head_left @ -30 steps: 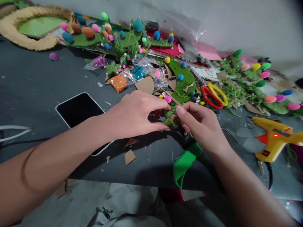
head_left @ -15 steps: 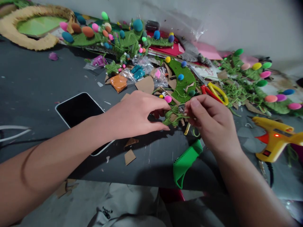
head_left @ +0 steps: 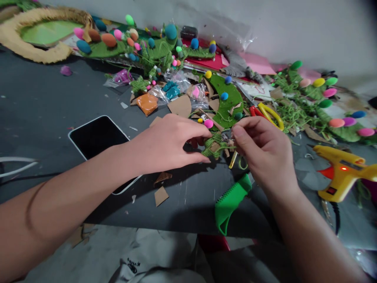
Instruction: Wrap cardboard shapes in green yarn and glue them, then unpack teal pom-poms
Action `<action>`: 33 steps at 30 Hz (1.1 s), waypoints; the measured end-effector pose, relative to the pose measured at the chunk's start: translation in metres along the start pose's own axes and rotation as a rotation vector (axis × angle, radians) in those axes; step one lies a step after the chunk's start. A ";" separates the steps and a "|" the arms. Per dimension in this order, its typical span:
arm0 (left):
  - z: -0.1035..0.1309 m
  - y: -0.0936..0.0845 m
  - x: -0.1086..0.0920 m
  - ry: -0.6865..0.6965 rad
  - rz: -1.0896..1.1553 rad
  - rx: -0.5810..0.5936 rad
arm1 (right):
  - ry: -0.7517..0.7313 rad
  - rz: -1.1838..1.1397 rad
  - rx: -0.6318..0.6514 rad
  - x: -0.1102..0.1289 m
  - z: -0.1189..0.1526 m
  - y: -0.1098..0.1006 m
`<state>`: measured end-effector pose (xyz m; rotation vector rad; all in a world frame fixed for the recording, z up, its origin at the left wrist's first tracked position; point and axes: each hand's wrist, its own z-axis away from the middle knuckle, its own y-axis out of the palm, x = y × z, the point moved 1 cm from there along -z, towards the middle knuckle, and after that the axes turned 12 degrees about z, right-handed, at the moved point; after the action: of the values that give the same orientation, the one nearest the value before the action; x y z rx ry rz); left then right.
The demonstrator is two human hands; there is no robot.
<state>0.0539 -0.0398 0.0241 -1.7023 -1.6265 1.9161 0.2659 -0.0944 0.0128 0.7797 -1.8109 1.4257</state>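
"Head view, starting at the left: what lies there?"

"A phone (head_left: 98,135) lies flat on the dark table (head_left: 44,106), partly under the left forearm. Next comes the left hand (head_left: 167,141), back upward, thumb and fingers arched in a C and clamped on the left edge of a yarn-wrapped cardboard piece (head_left: 212,146)."

"So where is that piece?"

"Between the hands, right of the left fingertips and left of the right hand (head_left: 262,147). The left is nearer, since it touches; the right looks just apart from the piece. Its long axis I can't tell, with one edge covered."

"And the right hand's pose?"

"Forearm rising from the lower right, fingers curled, thumb against forefinger. It seems pinched on a green strand (head_left: 230,147) running sideways out of the piece."

"Farther right?"

"Scissors (head_left: 271,116) just beyond that hand, then a yellow glue gun (head_left: 338,171), its red light lit."
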 end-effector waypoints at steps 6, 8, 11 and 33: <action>0.000 0.000 0.000 0.011 -0.008 -0.002 | -0.011 -0.013 -0.002 -0.002 -0.001 -0.001; 0.000 0.000 0.000 0.010 -0.015 -0.005 | -0.021 0.019 -0.005 -0.002 -0.001 -0.001; -0.001 -0.001 0.000 -0.004 -0.022 -0.002 | -0.013 0.013 -0.018 -0.002 0.000 -0.001; -0.001 -0.001 0.005 -0.063 -0.009 0.007 | -0.365 0.265 0.131 -0.005 0.000 -0.011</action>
<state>0.0524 -0.0356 0.0220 -1.6455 -1.6438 1.9884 0.2778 -0.0969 0.0152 0.9424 -2.1793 1.6690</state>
